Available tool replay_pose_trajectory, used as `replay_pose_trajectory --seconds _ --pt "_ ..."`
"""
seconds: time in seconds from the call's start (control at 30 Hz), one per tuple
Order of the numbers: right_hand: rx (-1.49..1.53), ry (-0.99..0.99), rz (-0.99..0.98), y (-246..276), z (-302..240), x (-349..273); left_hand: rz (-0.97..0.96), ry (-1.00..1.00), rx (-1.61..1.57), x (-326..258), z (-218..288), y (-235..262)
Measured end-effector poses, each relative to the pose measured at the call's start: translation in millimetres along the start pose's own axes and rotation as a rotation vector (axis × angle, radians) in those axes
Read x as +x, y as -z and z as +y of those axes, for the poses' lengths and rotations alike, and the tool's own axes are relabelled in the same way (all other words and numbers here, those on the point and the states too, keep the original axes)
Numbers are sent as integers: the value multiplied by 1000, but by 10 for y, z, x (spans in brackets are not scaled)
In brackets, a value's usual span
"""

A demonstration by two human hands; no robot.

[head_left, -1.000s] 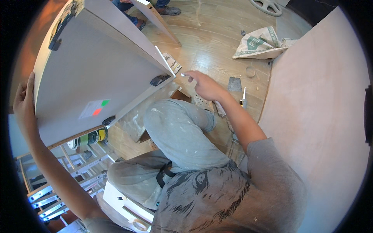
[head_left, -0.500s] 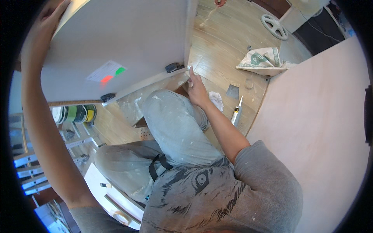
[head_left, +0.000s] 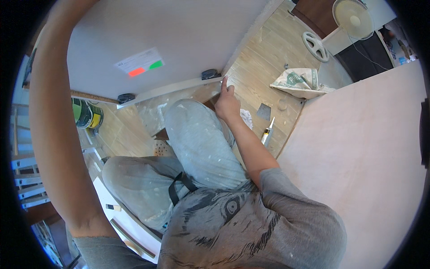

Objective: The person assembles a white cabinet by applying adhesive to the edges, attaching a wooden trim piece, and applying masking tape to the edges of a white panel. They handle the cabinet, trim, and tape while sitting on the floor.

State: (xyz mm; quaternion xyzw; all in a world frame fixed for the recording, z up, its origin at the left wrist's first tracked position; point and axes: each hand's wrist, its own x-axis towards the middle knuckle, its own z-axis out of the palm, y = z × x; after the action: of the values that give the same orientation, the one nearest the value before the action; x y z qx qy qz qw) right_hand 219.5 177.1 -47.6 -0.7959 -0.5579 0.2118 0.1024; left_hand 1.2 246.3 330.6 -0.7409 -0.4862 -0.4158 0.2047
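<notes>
A large grey-white panel (head_left: 179,33) stands before me, bearing a paper label (head_left: 141,62) with orange and green stickers. Along its lower edge runs a white strip (head_left: 168,89), with a black fitting (head_left: 126,98) near the left end and another black fitting (head_left: 210,74) near the right. My left arm reaches up along the panel's left side; my left hand (head_left: 75,8) is cut off by the picture's top, its fingers hidden. At the lower right corner is my right hand (head_left: 227,105), index finger stretched to the strip's end, other fingers bent, nothing visible in them.
A sealant tube (head_left: 267,134), a dark flat square (head_left: 264,111) and a white rag (head_left: 246,118) lie on the wood-look floor by my right forearm. Beyond are a sack (head_left: 298,81) and a fan (head_left: 354,20). A broad pale board (head_left: 358,148) fills the right; a bucket (head_left: 92,115) stands left.
The view has shifted, and the panel's lower edge appears higher. My left hand has slid mostly out of the top. My right index fingertip stays at the panel's lower right corner.
</notes>
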Motion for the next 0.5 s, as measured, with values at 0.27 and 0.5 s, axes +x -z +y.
replay_pose_trajectory --seconds 0.27,0.5 --pt "-242 -128 -146 162 412 35 -11 41 -108 11 -76 -45" --pt "-175 123 182 967 530 -82 -104 185 -120 156 -118 304"
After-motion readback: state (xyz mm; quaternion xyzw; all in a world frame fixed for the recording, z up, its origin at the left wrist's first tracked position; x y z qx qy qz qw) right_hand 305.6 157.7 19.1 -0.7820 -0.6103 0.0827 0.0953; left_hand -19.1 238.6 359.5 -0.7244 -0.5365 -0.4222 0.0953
